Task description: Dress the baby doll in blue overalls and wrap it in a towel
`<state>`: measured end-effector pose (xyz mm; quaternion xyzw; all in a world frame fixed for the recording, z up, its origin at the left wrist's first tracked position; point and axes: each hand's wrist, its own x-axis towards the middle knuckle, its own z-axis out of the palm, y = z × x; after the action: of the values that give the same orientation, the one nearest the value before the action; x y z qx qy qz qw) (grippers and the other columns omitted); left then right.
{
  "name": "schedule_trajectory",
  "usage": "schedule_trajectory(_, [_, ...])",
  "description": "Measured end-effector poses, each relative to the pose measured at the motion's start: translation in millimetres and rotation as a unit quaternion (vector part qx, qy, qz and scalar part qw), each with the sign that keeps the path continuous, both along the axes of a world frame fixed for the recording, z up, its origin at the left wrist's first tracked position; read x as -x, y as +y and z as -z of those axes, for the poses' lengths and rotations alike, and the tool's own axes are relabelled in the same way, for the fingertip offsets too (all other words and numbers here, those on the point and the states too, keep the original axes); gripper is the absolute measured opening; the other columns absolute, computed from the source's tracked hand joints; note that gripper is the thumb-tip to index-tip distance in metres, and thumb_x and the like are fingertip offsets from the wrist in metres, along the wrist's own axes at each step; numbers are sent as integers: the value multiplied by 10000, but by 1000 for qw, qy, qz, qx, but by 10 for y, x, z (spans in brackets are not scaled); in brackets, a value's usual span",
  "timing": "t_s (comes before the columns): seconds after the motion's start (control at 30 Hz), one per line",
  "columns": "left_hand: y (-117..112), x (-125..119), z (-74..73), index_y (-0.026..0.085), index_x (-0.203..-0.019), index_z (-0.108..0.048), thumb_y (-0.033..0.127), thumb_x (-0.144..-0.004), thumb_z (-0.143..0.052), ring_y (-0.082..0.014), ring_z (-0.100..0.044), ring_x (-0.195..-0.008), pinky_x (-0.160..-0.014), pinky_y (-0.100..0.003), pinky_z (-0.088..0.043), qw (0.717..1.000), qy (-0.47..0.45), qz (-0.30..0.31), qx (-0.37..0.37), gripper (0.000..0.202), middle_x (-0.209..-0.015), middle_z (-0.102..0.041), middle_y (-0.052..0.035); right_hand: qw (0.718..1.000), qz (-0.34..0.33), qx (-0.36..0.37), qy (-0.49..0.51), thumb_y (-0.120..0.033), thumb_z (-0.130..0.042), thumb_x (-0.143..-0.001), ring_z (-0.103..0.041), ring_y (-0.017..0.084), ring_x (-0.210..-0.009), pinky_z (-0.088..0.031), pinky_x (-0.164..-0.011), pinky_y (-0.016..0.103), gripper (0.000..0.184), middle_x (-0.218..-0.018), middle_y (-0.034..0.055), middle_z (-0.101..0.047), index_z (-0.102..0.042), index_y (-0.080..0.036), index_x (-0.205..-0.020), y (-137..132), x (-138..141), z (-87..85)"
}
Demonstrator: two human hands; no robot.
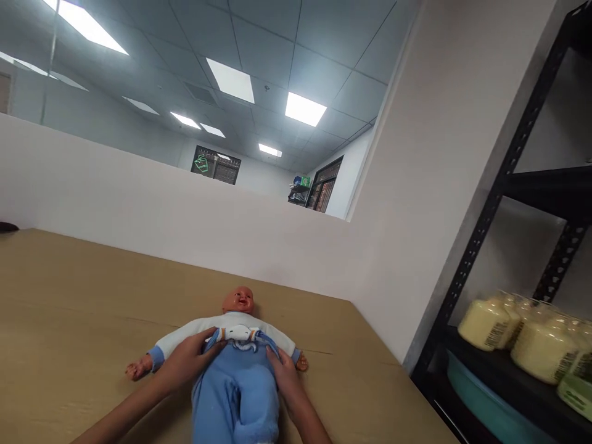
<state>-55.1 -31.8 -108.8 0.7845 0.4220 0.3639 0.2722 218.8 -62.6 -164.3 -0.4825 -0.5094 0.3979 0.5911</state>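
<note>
A baby doll (241, 301) lies on its back on the table, head toward the wall, arms spread. It wears a white top (217, 322) with blue cuffs and blue trousers (235, 376). The top's blue-edged hem (240, 346), with a printed figure above it, is bunched across the doll's waist. At the hem's left side, my left hand (193, 356) is closed on the cloth. My right hand (284, 370) pinches the hem on the other side, thumb on top. The doll's feet are outside the picture.
The brown table (92, 296) meets a low white wall (185, 216) with a glass pane above. To the right, a black metal shelf (481, 228) holds several yellow bottles (490, 324) and, lower down, a teal basin (485, 394). A dark object (8, 227) sits at the far left.
</note>
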Motion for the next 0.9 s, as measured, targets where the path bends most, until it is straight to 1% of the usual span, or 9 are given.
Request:
schedule_trajectory(0.07, [63, 107, 62, 168, -1279, -706, 607, -967, -409, -481, -731, -1058, -936, -561, -550, 992, 114, -48, -22, 615, -1097, -793, -209, 999, 17, -12, -30, -845, -796, -669, -699, 324, -985, -537, -1021, 443, 678, -898, 85, -793, -819, -199, -874, 78, -47, 8])
schedule_trajectory(0.13, [119, 173, 103, 138, -1311, -678, 545, -958, -380, -511, -724, -1020, -900, -587, -531, 978, 192, -68, -38, 615, -1016, -776, -237, 998, 38, -20, -51, -851, -782, -673, -683, 322, -979, -525, -1017, 435, 662, -898, 83, -778, -789, -206, -820, 149, -70, 44])
schedule_trajectory(0.23, [185, 165, 128, 162, -1224, -685, 516, -949, -390, -493, -711, -1048, -937, -576, -516, 976, 205, -62, -50, 537, -1007, -767, -221, 994, 81, -28, -68, -902, -727, -671, -660, 349, -1105, -473, -1104, 452, 732, -1030, 119, -781, -774, -208, -897, 244, -36, 129])
schedule_trajectory(0.3, [197, 125, 159, 194, -1158, -670, 537, -970, -386, -424, -708, -1083, -971, -513, -526, 982, 173, -53, -53, 483, -1096, -751, -193, 991, 105, -36, -74, -938, -681, -678, -636, 360, -1194, -435, -1157, 457, 796, -1126, 139, -771, -760, -206, -981, 289, 15, 182])
schedule_trajectory(0.37, [175, 96, 229, 214, -1154, -636, 569, -989, -402, -364, -690, -1153, -1019, -458, -528, 993, 100, -45, -43, 456, -1218, -717, -167, 990, 110, -41, -80, -959, -633, -700, -636, 357, -1209, -437, -1158, 450, 819, -1151, 140, -764, -742, -208, -1007, 312, 59, 219])
schedule_trajectory(0.5, [85, 82, 405, 250, -1218, -585, 642, -969, -475, -372, -619, -1308, -1158, -477, -462, 997, -48, -51, 12, 477, -1329, -703, -140, 990, 94, -47, -91, -923, -610, -768, -667, 330, -1118, -487, -1084, 419, 736, -1050, 101, -775, -731, -224, -962, 302, 85, 254])
schedule_trajectory(0.67, [87, 11, 457, 266, -1149, -577, 680, -951, -482, -370, -640, -1243, -1123, -449, -476, 983, -147, -58, 91, 469, -1210, -739, -91, 992, 74, -42, -96, -878, -612, -808, -679, 312, -988, -523, -965, 402, 677, -948, 92, -773, -741, -220, -898, 316, 82, 279])
schedule_trajectory(0.8, [156, -56, 453, 232, -1044, -617, 777, -892, -531, -361, -672, -1135, -1039, -433, -532, 965, -211, -9, 157, 573, -1078, -744, -81, 994, 55, -31, -86, -893, -606, -791, -662, 301, -953, -524, -936, 399, 695, -914, 90, -752, -737, -216, -876, 363, 113, 279])
schedule_trajectory(0.9, [179, -11, 425, 217, -970, -646, 833, -863, -550, -358, -684, -1040, -972, -433, -561, 964, -201, 19, 170, 633, -999, -740, -83, 997, 19, -18, -75, -861, -635, -792, -648, 284, -951, -520, -924, 384, 666, -913, 75, -734, -725, -209, -894, 335, 93, 228])
